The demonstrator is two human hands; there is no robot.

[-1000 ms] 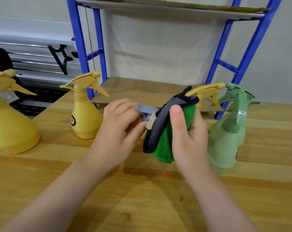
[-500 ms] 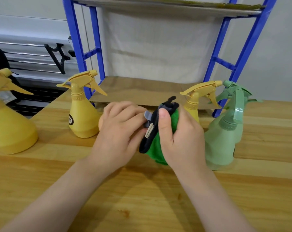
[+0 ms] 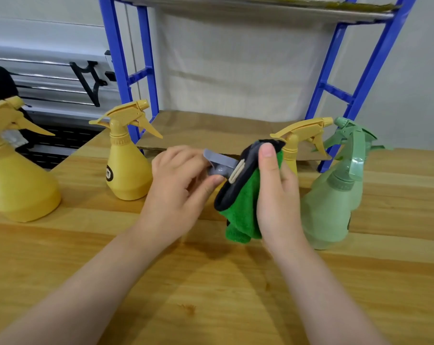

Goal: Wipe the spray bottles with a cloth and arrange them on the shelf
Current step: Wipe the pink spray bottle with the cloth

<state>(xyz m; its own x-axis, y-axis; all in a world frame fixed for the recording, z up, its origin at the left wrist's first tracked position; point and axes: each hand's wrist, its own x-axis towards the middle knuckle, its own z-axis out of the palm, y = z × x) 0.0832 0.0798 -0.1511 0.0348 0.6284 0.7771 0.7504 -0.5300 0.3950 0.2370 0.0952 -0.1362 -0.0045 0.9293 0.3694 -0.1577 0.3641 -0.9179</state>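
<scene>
My left hand (image 3: 178,188) grips a grey spray bottle's trigger head (image 3: 219,162) at the table's middle; the bottle's body is hidden behind my hands and the cloth. My right hand (image 3: 278,195) presses a green cloth (image 3: 240,207) with a dark border against that head, thumb on top. Two yellow spray bottles (image 3: 127,170) (image 3: 14,188) stand upright to the left. A third yellow bottle (image 3: 301,133) shows only its head behind my right hand. Two pale green bottles (image 3: 333,205) stand close together on the right.
A blue metal shelf frame (image 3: 365,70) stands at the back of the wooden table (image 3: 211,295). Its lower level (image 3: 211,128) is lined with brown cardboard, and an upper level (image 3: 260,6) runs along the top. A black bracket (image 3: 91,80) hangs on the wall at left.
The cloth slid over the grey trigger head half a second ago and has now pulled back right, uncovering it again. My left hand kept its hold.
</scene>
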